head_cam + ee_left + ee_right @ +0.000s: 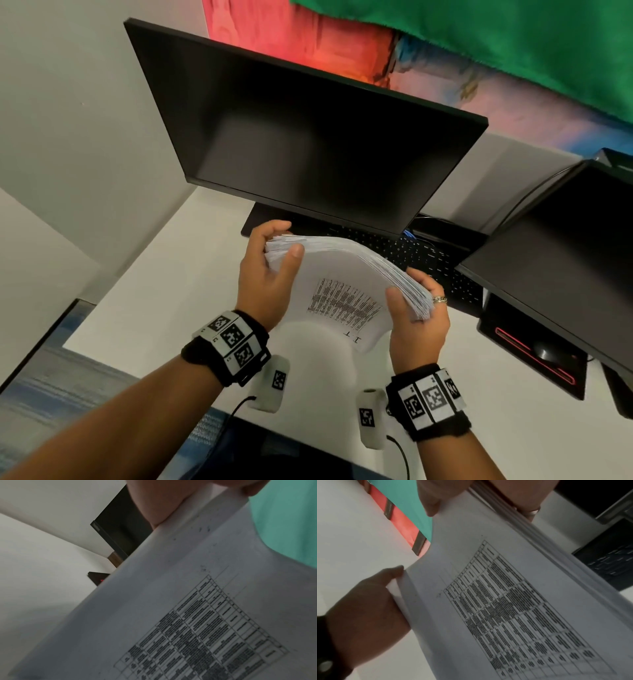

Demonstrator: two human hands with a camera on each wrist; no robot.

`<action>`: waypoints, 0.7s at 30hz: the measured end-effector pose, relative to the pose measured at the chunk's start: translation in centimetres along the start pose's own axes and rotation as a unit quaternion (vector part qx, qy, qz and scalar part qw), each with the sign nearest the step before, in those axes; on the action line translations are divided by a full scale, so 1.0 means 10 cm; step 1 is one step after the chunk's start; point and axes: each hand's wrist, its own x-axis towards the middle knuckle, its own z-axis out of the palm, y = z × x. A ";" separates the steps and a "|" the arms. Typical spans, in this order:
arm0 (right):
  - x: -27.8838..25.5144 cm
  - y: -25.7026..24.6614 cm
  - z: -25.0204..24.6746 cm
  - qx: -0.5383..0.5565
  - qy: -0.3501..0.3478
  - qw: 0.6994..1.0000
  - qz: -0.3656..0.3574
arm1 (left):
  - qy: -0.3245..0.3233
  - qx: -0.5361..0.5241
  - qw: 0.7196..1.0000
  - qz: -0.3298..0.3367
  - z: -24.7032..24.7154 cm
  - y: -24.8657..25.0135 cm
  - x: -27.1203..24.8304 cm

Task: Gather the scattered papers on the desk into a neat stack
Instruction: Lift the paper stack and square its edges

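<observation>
White desk (178, 274), grey wall (68, 120), two monitors (301, 137).

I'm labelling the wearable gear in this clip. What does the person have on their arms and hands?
Both forearms are bare, without sleeves. Each wrist carries a black band faced with white panels printed with black square fiducial markers; the right one matches. A grey cylindrical unit with its own marker hangs below each wrist, trailing a black cable. The right hand wears a silver ring.
</observation>
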 end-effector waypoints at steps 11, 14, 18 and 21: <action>0.06 -0.09 0.08 0.005 0.062 0.998 -0.020 | 0.064 -0.009 0.997 -0.042 0.06 0.09 0.19; 0.05 -0.12 0.08 0.022 0.077 0.997 -0.011 | 0.075 -0.010 0.996 -0.048 0.07 0.10 0.23; 0.01 -0.12 0.08 0.025 0.063 0.998 -0.010 | 0.067 -0.008 0.996 -0.064 0.07 0.07 0.27; 0.01 -0.16 0.06 0.034 0.034 0.999 -0.011 | 0.064 -0.029 0.995 -0.076 0.09 0.09 0.31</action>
